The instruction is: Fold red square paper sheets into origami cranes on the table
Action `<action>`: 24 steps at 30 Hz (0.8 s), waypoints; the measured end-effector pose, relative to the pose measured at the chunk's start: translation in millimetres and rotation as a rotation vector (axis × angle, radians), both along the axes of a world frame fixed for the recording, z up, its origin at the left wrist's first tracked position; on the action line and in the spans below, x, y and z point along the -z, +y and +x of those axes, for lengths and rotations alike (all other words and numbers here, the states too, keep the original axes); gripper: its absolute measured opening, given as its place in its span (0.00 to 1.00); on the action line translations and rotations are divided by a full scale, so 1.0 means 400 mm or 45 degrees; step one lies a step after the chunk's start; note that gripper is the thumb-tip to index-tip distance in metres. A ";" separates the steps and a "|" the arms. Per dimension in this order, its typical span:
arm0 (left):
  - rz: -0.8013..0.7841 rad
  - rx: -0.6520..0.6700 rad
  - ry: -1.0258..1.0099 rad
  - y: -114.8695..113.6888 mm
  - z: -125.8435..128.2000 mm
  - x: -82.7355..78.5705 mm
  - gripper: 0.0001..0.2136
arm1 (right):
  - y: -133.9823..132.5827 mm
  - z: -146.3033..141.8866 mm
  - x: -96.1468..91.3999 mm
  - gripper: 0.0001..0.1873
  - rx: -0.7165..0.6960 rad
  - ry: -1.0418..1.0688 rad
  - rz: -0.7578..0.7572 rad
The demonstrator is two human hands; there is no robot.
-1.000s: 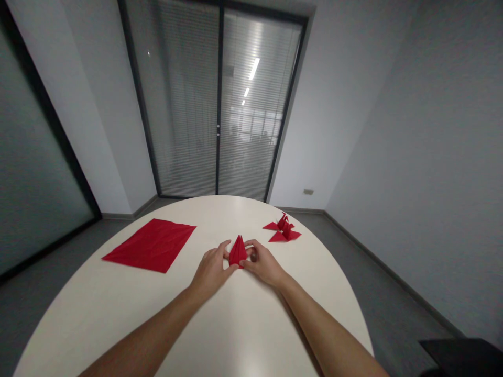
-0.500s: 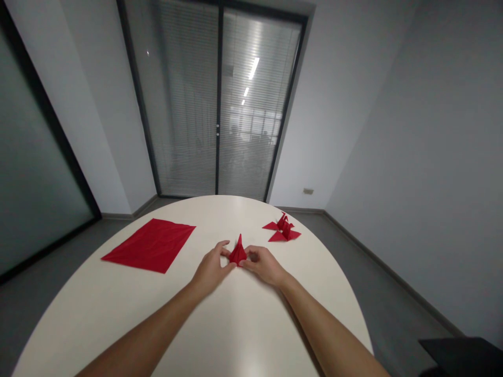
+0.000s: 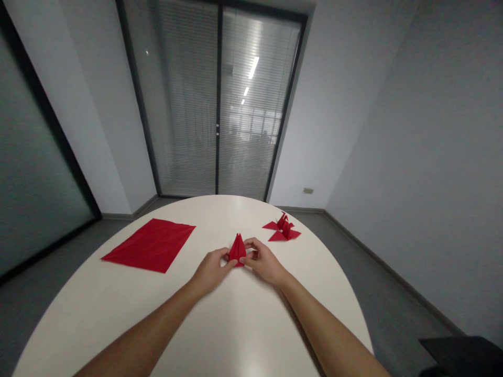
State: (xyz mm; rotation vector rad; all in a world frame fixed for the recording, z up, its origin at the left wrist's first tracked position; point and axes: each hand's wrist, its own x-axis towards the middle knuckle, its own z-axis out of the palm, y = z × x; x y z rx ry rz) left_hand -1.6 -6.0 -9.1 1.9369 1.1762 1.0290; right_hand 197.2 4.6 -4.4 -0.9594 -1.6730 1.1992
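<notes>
A small folded red paper piece (image 3: 237, 249) stands pointed upward on the white oval table (image 3: 220, 324), between my two hands. My left hand (image 3: 211, 268) pinches its left side with thumb and fingers closed. On the other side, my right hand (image 3: 264, 263) grips the piece with curled fingers. Both forearms reach in from the near edge.
A flat red paper sheet (image 3: 151, 244) lies on the table to the left. Two finished red paper cranes (image 3: 283, 229) sit at the far right of the table. Beyond are glass doors with blinds, grey walls and a dark object (image 3: 463, 356) at the lower right.
Both hands have closed in more tightly on the red piece; my left fingers, spread a second ago, now pinch it. The piece has shifted slightly and looks a little more upright.
</notes>
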 end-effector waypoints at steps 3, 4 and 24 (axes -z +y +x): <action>-0.014 0.010 -0.056 0.002 0.004 0.004 0.09 | 0.002 -0.003 0.000 0.25 -0.031 0.079 -0.070; -0.017 0.012 -0.072 0.003 0.005 0.006 0.09 | 0.002 -0.004 0.000 0.25 -0.039 0.091 -0.096; -0.064 -0.066 -0.152 -0.008 0.015 0.008 0.09 | -0.002 -0.001 -0.016 0.14 0.189 -0.110 0.278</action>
